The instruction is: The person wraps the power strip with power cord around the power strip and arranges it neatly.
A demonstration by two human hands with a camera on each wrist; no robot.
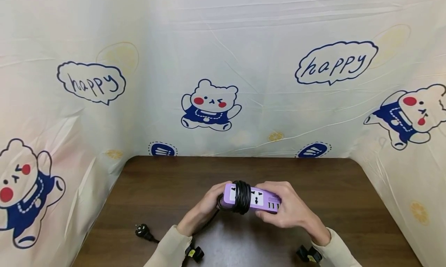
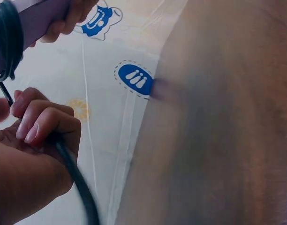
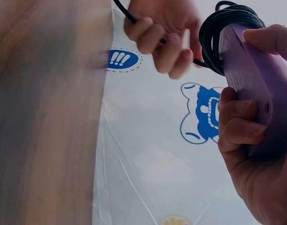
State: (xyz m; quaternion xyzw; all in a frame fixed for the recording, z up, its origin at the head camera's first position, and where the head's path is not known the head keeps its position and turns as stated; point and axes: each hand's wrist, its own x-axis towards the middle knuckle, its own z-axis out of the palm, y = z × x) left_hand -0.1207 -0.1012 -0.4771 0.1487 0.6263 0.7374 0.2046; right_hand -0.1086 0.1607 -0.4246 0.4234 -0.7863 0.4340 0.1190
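Note:
A purple power strip [image 1: 266, 200] with white socket faces and USB ports is held above the table. My right hand [image 1: 292, 205] grips its right end, thumb on one side and fingers curled round the other in the right wrist view. Black cord [image 1: 242, 197] is wound in several turns round the strip's left part. My left hand [image 1: 206, 206] is beside the strip's left end. In the left wrist view its curled fingers [image 2: 52, 122] hold the running length of cord, which leads up to the coil. The cord's black plug [image 1: 143, 231] lies on the table at left.
The dark brown wooden table [image 1: 167, 174] has rounded far corners. A pale curtain [image 1: 265, 65] with printed bears and "happy" bubbles hangs round its back and sides. Black wrist cameras [image 1: 194, 253] are worn below both hands.

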